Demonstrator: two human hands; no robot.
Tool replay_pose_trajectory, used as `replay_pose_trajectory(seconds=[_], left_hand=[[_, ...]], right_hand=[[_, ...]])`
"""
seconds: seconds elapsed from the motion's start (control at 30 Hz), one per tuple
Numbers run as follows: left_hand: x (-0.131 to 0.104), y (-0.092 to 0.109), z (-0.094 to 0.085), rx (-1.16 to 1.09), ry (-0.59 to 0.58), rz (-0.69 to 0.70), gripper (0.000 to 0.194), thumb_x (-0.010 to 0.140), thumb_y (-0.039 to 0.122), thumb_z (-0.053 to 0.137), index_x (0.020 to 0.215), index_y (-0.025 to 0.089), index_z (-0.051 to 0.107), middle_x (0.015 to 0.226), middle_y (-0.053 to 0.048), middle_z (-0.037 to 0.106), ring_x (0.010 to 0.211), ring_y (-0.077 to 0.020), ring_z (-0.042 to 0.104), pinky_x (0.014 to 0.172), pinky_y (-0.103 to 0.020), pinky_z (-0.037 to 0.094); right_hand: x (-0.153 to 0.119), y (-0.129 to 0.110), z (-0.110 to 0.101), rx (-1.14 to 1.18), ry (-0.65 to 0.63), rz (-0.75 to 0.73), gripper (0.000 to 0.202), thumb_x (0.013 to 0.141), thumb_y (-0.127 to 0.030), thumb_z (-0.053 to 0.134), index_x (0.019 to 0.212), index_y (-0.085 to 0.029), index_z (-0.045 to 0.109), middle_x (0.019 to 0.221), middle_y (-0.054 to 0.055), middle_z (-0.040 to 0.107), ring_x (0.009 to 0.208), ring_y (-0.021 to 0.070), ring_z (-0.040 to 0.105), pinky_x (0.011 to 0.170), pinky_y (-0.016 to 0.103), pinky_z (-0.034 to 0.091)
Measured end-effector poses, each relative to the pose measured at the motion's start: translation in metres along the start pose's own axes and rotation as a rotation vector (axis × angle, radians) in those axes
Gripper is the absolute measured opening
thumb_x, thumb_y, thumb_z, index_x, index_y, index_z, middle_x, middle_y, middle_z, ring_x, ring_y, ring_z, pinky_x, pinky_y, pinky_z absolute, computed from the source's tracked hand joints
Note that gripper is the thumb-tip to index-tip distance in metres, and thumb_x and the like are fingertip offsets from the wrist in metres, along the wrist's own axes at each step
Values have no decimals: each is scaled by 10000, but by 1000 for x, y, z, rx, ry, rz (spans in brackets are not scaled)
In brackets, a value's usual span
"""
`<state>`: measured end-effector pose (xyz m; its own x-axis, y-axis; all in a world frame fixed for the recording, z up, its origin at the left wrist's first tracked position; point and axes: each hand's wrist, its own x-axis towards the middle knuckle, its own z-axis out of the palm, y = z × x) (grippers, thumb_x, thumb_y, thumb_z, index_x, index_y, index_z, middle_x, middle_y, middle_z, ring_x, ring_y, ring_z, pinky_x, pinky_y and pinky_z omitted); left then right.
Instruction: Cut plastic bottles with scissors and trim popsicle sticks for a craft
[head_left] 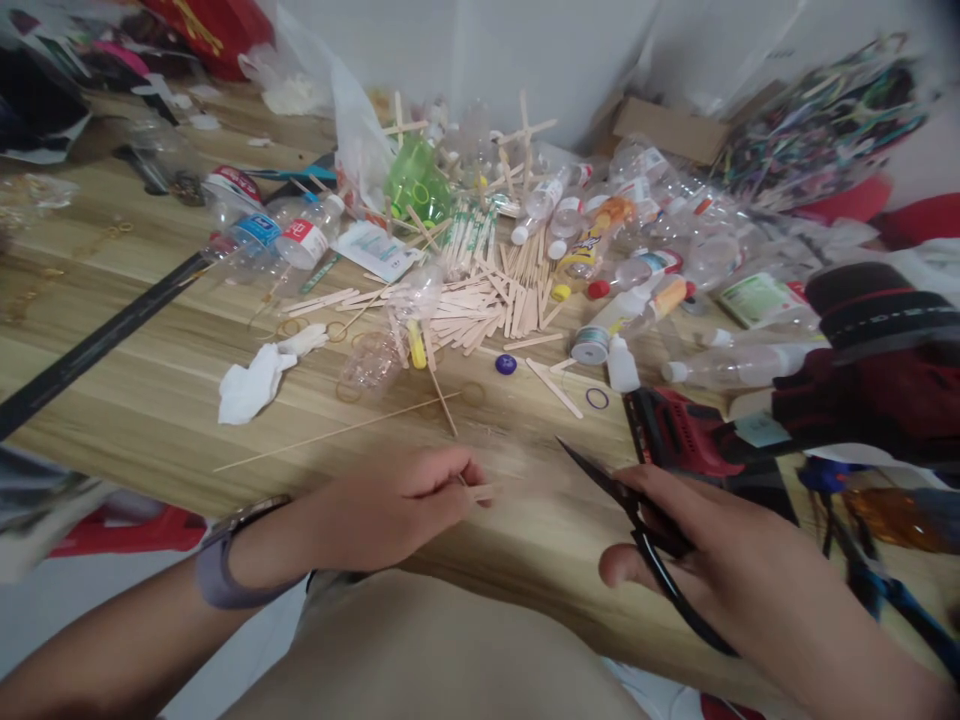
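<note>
My left hand, with a watch on its wrist, is closed in a pinch near the table's front edge. Short thin wooden sticks poke out from between its thumb and fingers, blurred at their tips. To the right, my right hand holds a pair of black scissors by the handles, the blades pointing up and left towards the table's middle. The blades do not touch the sticks. Just beyond the left hand lies a long thin bamboo skewer, crossed near its end by a shorter stick.
Many flat craft sticks are heaped mid-table, with plastic bottles behind and right. A red-and-black power drill lies at the right. White tissue and a long dark strip lie left. A purple cap sits centrally.
</note>
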<state>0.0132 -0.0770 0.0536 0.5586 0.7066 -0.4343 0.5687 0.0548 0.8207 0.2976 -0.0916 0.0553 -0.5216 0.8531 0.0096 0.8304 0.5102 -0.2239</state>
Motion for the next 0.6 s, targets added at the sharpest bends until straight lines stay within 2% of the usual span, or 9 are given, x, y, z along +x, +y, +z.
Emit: replay_pose_trajectory(seconds=[0.1, 0.17, 0.27, 0.4, 0.5, 0.6], left_hand=[[5, -10, 11, -142, 64, -5, 300, 955, 408, 347, 1011, 239, 589, 659, 46, 472, 624, -148, 440, 602, -281, 349], [9, -13, 18, -246, 114, -30, 301, 960, 420, 336, 1036, 236, 562, 645, 52, 438, 601, -144, 421, 582, -281, 345], [17, -14, 29, -372, 222, -57, 277, 966, 434, 341, 1015, 222, 513, 626, 68, 422, 579, -134, 412, 586, -276, 351], [29, -17, 44, -481, 343, -14, 250, 973, 438, 328, 957, 216, 441, 629, 63, 508, 592, -137, 474, 601, -279, 377], [36, -19, 54, -515, 439, 22, 242, 981, 438, 299, 950, 222, 403, 615, 60, 538, 593, -144, 514, 603, -280, 393], [38, -18, 57, -471, 515, 37, 234, 987, 443, 289, 956, 231, 385, 605, 68, 525, 577, -148, 531, 609, -281, 416]], right_hand=[[-4, -2, 8, -193, 114, -102, 536, 902, -697, 451, 1047, -203, 600, 848, 84, 688, 729, 262, 708, 577, 340, 536], [-5, -11, 19, -245, 134, -99, 507, 921, -670, 442, 1038, -201, 596, 812, 67, 673, 678, 242, 698, 551, 326, 520], [-3, -29, 40, -261, 158, 7, 519, 951, -659, 370, 1028, -196, 593, 797, 55, 678, 616, 218, 689, 480, 305, 473], [6, -48, 63, -247, 252, 145, 502, 991, -613, 302, 996, -201, 590, 721, 28, 655, 577, 213, 677, 437, 297, 418], [14, -55, 72, -205, 366, 191, 442, 1016, -548, 303, 937, -216, 585, 657, 4, 626, 512, 188, 646, 397, 275, 372], [18, -56, 76, -93, 387, 228, 373, 1014, -496, 347, 937, -218, 584, 672, 4, 626, 495, 168, 623, 405, 253, 394]])
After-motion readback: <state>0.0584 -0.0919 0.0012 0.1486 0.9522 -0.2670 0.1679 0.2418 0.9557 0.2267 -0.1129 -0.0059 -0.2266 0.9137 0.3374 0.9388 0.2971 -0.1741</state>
